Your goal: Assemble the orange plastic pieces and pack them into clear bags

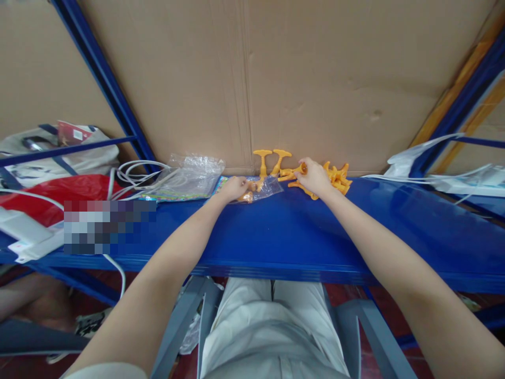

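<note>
My left hand (233, 189) is closed on the edge of a clear plastic bag (270, 188) lying on the blue shelf. Orange plastic pieces show in and around this bag, and two T-shaped orange pieces (262, 160) stick up behind it against the cardboard. My right hand (314, 178) has its fingers closed round an orange plastic piece (303, 168). Beside and beneath that hand lies a loose heap of similar orange pieces (338, 179). Their exact kind is too small to tell.
Clear bags with a colourful printed edge (193, 176) lie left of my left hand. White cables (138, 171), a red bag (74, 195) and a white power strip (35, 237) are farther left. A cardboard wall (315, 79) stands behind the blue shelf (276, 237). Another person's leg (31, 300) shows lower left.
</note>
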A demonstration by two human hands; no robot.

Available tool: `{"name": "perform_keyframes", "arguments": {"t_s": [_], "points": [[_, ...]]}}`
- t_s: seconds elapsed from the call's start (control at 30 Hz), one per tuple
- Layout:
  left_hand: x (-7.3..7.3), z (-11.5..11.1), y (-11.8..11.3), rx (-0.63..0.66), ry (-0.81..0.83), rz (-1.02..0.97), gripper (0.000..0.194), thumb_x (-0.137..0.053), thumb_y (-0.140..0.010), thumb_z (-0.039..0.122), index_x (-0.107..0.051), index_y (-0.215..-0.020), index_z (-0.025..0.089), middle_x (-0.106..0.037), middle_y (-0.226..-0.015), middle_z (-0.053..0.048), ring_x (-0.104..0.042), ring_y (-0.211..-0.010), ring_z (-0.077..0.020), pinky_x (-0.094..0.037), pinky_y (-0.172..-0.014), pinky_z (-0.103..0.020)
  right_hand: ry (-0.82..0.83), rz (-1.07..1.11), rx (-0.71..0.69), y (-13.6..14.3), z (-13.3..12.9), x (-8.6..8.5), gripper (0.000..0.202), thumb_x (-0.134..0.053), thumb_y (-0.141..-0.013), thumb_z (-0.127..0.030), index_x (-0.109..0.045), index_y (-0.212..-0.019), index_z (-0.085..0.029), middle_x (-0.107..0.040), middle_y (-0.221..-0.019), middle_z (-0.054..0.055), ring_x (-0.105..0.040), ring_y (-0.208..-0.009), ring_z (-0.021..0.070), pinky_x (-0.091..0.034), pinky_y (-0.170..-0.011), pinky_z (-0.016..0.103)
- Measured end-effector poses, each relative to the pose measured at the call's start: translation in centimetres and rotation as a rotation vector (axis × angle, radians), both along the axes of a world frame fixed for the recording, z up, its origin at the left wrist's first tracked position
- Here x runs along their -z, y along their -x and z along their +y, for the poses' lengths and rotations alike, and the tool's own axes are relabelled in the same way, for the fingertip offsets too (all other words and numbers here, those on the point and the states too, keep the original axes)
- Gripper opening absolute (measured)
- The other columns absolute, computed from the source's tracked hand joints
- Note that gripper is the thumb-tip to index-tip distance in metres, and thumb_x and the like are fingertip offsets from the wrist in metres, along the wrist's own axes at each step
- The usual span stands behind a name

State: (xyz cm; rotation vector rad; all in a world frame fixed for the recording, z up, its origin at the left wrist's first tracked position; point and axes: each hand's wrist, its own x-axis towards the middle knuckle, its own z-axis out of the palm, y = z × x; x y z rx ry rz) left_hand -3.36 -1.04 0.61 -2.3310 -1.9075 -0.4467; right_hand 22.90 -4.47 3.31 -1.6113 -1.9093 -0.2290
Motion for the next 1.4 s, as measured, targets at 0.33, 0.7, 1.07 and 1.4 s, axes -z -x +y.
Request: {"name": "perform_keyframes", "arguments": {"t_s": [0.33, 0.7, 1.07, 1.4], "points": [[0.1, 0.1, 0.0, -0.008, -0.001, 0.016, 0.035, -0.04, -0.095, 0.032, -0.071, -0.102, 0.017, -0.074, -0.106, -0.011, -0.068, -0.1, -0.0229, -0.048, -0.08, -0.025, -0.163, 0.225, -0.178, -0.7, 1.7, 1.3, 0.044, -0.051, -0.083, -0.022, -0.053, -0.126, -0.014, -0.062, -0.126, 0.018, -0.061, -0.111, 0.0271, -0.048, -0.095, 0.041], [0.1, 0.4, 0.2, 0.051, 0.005, 0.028, 0.035, -0.038, -0.095, 0.03, -0.07, -0.099, 0.015, -0.074, -0.103, -0.011, -0.068, -0.093, -0.0215, -0.047, -0.078, -0.025, -0.1, 0.553, -0.372, 0.2, 4.3, 3.8, 0.049, -0.065, -0.075, -0.021, -0.049, -0.121, -0.019, -0.067, -0.101, 0.007, -0.066, -0.089, 0.0205, -0.053, -0.084, 0.039], [0.1, 0.3, 0.1, 0.034, 0.003, 0.022, 0.034, -0.039, -0.095, 0.03, -0.07, -0.096, 0.016, -0.074, -0.103, -0.011, -0.069, -0.094, -0.0217, -0.047, -0.081, -0.026, 0.145, 0.207, -0.388, 0.8, 3.2, 4.7, 0.023, -0.065, -0.077, -0.013, -0.066, -0.1, -0.015, -0.072, -0.089, 0.005, -0.067, -0.081, 0.0188, -0.051, -0.076, 0.03], [-0.6, -0.8, -0.1, -0.12, -0.043, -0.024, 0.033, -0.041, -0.093, 0.027, -0.069, -0.108, 0.018, -0.072, -0.113, -0.011, -0.065, -0.109, -0.0256, -0.049, -0.09, -0.031, 0.167, -0.347, -0.276, 1.9, -0.3, 2.2, 0.039, -0.052, -0.092, -0.019, -0.067, -0.128, -0.025, -0.07, -0.123, 0.012, -0.062, -0.115, 0.0316, -0.038, -0.096, 0.049]]}}
